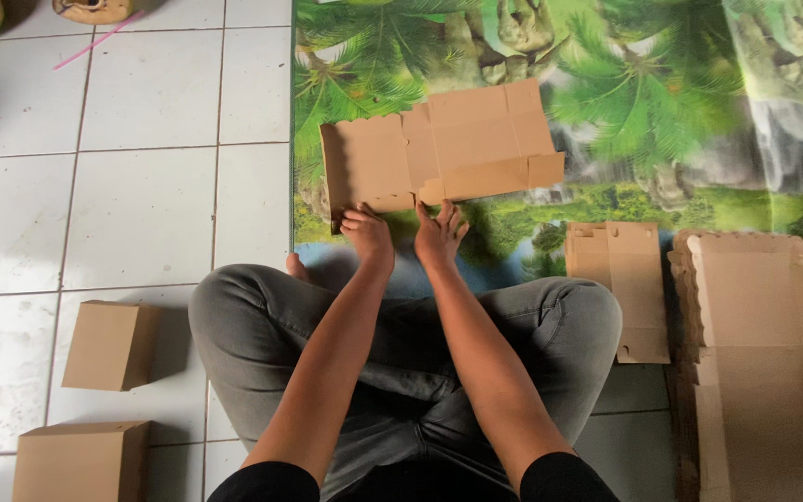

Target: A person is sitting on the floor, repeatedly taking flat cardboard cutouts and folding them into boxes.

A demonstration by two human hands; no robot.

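Flat brown cardboard box blank, die-cut with scalloped flaps, lies on a glossy palm-printed floor mat before crossed legs in grey trousers. Both forearms stretch forward; the left hand and right hand press fingertips on its near edge, fingers spread, gripping nothing. Stacked flat blanks sit to the right; two folded cardboard boxes stand on white tiles.
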